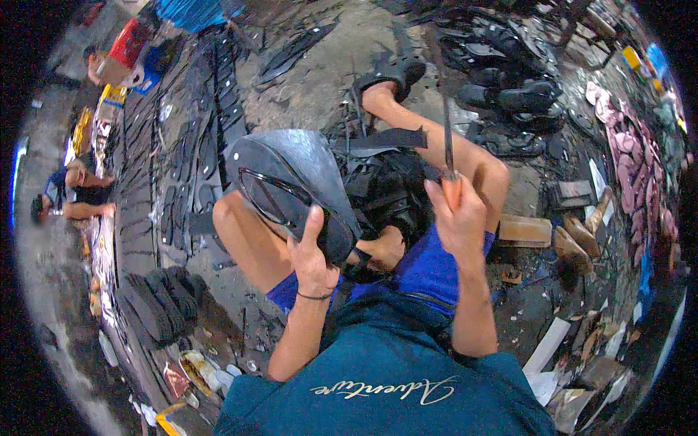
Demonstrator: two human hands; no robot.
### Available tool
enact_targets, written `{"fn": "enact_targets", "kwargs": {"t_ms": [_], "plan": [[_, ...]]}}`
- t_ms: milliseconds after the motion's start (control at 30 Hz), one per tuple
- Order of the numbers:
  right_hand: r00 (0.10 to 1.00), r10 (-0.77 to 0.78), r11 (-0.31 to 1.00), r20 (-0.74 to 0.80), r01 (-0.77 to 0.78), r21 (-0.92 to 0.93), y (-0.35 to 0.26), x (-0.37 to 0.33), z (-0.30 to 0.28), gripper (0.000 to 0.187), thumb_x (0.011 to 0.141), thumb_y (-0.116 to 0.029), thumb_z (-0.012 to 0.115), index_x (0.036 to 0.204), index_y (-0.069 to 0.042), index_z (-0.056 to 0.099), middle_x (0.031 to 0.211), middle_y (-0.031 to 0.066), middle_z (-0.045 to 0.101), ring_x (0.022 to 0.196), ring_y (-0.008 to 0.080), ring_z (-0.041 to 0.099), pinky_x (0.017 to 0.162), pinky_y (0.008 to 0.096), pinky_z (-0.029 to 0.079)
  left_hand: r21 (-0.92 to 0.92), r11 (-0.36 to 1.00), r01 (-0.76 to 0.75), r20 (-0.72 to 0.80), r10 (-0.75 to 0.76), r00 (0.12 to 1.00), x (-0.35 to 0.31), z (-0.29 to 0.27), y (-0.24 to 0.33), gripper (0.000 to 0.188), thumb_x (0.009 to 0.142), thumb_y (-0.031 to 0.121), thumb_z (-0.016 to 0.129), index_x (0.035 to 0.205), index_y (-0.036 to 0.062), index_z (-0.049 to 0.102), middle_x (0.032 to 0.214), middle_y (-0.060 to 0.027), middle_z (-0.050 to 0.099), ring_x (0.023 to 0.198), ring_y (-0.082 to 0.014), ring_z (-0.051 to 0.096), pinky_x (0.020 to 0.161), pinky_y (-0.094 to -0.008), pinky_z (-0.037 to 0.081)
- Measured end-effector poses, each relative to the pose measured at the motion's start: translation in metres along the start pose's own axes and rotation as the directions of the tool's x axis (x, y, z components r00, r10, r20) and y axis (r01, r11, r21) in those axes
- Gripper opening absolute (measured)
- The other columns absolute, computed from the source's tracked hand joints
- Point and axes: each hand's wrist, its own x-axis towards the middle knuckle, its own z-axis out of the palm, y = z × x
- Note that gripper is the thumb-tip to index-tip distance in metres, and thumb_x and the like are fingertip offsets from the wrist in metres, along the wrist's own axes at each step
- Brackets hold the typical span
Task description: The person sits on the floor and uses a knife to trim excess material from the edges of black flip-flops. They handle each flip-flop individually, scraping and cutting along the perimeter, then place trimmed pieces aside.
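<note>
My left hand (313,265) is closed on the heel end of a black thong sandal (273,185), its thumb lying on top. The sandal has a dark, glossy Y-shaped strap and lies against a wider grey-black rubber sheet (320,152) that sticks out past its right edge. In my right hand (462,221), the fingers wrap round the orange handle of a long, narrow-bladed knife (446,120). Its dark blade points up and away, apart from the sandal. Between my legs lies a heap of black strips and scraps (385,182).
Rows of dark soles (211,138) cover the floor at left, with a stack of black soles (160,301) nearer. Black sandals (509,94) lie far right, pink pieces (632,160) beyond. A wooden block (522,231) sits by my right knee. Another person (80,182) sits far left.
</note>
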Motion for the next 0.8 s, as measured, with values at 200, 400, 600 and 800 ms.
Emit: {"fn": "enact_targets", "kwargs": {"t_ms": [200, 400, 600, 800], "plan": [[0.919, -0.316, 0.948, 0.236, 0.314, 0.046, 0.007, -0.1, -0.037, 0.036, 0.085, -0.01, 0.072, 0.12, -0.006, 0.065, 0.101, 0.0154, 0.069, 0.083, 0.0298, 0.068, 0.073, 0.0373, 0.056, -0.235, 0.945, 0.228, -0.006, -0.236, 0.972, 0.008, 0.007, 0.013, 0.036, 0.096, 0.039, 0.063, 0.118, 0.0107, 0.062, 0.104, -0.0043, 0.07, 0.091, -0.0182, 0.068, 0.081, -0.0338, 0.057], [0.913, -0.22, 0.969, 0.344, 0.246, -0.032, 0.012, -0.146, -0.04, 0.036, 0.082, -0.016, 0.078, 0.116, -0.009, 0.069, 0.093, 0.0112, 0.07, 0.077, 0.0245, 0.068, 0.066, 0.0352, 0.057, -0.174, 0.949, 0.263, 0.011, -0.265, 0.964, -0.003, 0.009, 0.013, 0.046, 0.092, 0.047, 0.065, 0.122, 0.0131, 0.06, 0.103, -0.0024, 0.069, 0.09, -0.0192, 0.067, 0.081, -0.0341, 0.056], [0.927, -0.2, 0.951, 0.317, 0.262, -0.166, 0.001, -0.145, -0.044, 0.032, 0.083, -0.018, 0.076, 0.114, -0.01, 0.07, 0.091, 0.0083, 0.071, 0.073, 0.0227, 0.068, 0.064, 0.034, 0.056, -0.077, 0.967, 0.241, -0.067, -0.246, 0.967, -0.013, -0.007, 0.0, 0.042, 0.097, 0.046, 0.056, 0.12, 0.0116, 0.06, 0.101, -0.0057, 0.069, 0.087, -0.022, 0.068, 0.078, -0.0376, 0.057], [0.879, -0.042, 0.995, 0.475, 0.081, -0.062, -0.025, -0.122, -0.033, 0.029, 0.088, -0.021, 0.072, 0.115, -0.009, 0.069, 0.08, 0.0109, 0.068, 0.062, 0.0232, 0.065, 0.057, 0.0343, 0.053, -0.044, 0.981, 0.19, -0.123, -0.194, 0.973, -0.024, -0.031, -0.014, 0.035, 0.099, 0.033, 0.057, 0.119, 0.0042, 0.059, 0.103, -0.007, 0.069, 0.089, -0.0197, 0.069, 0.08, -0.0355, 0.058]]}}
